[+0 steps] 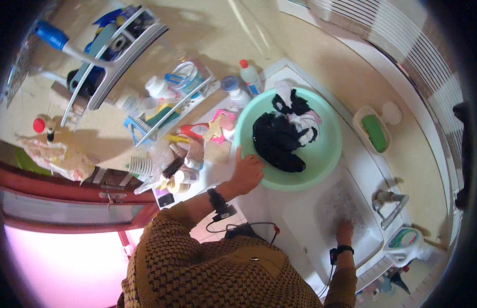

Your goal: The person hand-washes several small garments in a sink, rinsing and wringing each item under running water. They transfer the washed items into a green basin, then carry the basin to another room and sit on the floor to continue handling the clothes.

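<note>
My left hand (246,175) grips the near-left rim of a light green plastic basin (325,154), its fingers curled over the edge. Inside the basin lies a bunched black cloth item (277,140). Beside it are white and pinkish fabric pieces (305,122), and a pale piece (284,92) hangs on the far rim. The basin rests across the far end of a white sink (296,215). Lower right, my right hand (344,230) reaches down into dark, murky water (336,202) in the sink. Its fingers are hidden there.
A chrome faucet (390,210) stands right of the sink, near a detergent jug (406,242). A soap dish (373,133) is on the wall. Bottles and brushes crowd the left counter and wire rack (176,111). A cable (242,227) runs near my waist.
</note>
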Tool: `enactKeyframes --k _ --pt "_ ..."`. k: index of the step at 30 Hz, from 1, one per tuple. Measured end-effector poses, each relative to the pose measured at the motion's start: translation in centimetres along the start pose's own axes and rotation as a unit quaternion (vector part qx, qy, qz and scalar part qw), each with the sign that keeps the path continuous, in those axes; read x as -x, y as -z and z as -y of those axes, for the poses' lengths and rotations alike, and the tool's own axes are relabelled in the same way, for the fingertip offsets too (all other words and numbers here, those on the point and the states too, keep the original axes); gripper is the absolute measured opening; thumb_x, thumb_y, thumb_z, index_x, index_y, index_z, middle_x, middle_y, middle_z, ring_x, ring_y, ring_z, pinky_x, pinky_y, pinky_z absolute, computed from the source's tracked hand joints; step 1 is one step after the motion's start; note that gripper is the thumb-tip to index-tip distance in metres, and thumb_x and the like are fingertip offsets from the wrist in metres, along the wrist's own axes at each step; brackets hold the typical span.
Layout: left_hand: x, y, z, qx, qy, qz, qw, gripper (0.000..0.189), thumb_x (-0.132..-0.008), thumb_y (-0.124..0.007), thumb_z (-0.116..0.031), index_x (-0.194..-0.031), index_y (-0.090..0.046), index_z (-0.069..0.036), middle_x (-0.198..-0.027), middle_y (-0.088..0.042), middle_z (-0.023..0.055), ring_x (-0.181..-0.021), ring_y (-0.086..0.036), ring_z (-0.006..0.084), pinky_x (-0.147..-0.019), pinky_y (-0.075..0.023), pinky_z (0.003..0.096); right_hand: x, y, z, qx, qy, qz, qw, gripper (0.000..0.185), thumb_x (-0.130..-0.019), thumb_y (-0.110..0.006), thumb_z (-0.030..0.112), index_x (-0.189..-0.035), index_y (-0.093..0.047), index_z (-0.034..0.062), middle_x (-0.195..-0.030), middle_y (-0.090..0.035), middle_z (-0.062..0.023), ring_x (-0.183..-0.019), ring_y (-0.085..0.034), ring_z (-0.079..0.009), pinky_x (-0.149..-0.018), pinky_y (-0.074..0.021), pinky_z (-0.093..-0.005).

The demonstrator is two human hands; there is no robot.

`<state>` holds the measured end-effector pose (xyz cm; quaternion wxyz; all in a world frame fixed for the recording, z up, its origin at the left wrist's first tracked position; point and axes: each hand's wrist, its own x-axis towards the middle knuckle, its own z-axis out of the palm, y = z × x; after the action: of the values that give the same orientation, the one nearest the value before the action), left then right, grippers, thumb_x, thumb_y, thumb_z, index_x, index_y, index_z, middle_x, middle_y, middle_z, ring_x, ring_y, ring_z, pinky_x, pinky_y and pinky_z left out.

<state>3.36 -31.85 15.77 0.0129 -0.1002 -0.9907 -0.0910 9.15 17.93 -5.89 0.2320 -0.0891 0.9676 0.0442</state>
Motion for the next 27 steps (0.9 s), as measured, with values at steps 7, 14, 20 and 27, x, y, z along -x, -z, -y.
enactKeyframes --k 7,14,20,27 --pt "0.1 0.2 -0.1 0.093 0.012 -0.060 0.994 0.018 -0.078 -0.058 -0.011 -0.093 -0.069 -0.011 -0.100 -0.063 0.0056 -0.104 -0.057 0.0226 -0.114 -0.0073 0.0634 -3.5 -2.2 0.1 0.043 0.004 -0.063 0.997 0.021 -0.084 -0.062 0.016 -0.101 -0.065 0.0050 -0.104 -0.065 -0.0152 -0.104 -0.062 -0.0307 -0.094 -0.0475 -0.0440" --pt "0.4 2.1 3.4 0.286 0.100 -0.245 0.921 0.016 -0.082 -0.060 -0.011 -0.096 -0.068 -0.008 -0.103 -0.066 0.0125 -0.103 -0.059 0.0323 -0.107 -0.0341 0.0496 -4.4 -3.5 -2.9 0.038 0.097 -0.073 0.992 0.028 -0.081 -0.059 0.013 -0.106 -0.064 0.0025 -0.109 -0.061 -0.0238 -0.104 -0.058 -0.0406 -0.093 -0.0457 -0.0485" --pt "-0.5 2.5 13.7 -0.048 0.314 -0.152 0.936 0.034 -0.082 -0.062 -0.022 -0.111 -0.063 -0.005 -0.109 -0.064 0.0176 -0.106 -0.059 0.0347 -0.090 -0.0469 0.0471 -1.7 -1.4 -2.6 -0.209 0.025 -0.066 0.975 0.036 -0.081 -0.059 0.009 -0.116 -0.059 0.0038 -0.109 -0.058 -0.0243 -0.105 -0.055 -0.0445 -0.092 -0.0444 -0.0504" --pt "-2.8 -0.1 17.9 -0.168 0.353 -0.020 0.920 0.049 -0.086 -0.054 -0.025 -0.131 -0.049 -0.008 -0.120 -0.061 0.0154 -0.110 -0.059 0.0334 -0.088 -0.0502 0.0458 3.7 5.0 -1.5 -0.081 -0.081 -0.125 0.985 0.019 -0.069 -0.074 0.019 -0.074 -0.067 0.0023 -0.097 -0.061 -0.0147 -0.090 -0.057 -0.0360 -0.080 -0.0490 -0.0460"
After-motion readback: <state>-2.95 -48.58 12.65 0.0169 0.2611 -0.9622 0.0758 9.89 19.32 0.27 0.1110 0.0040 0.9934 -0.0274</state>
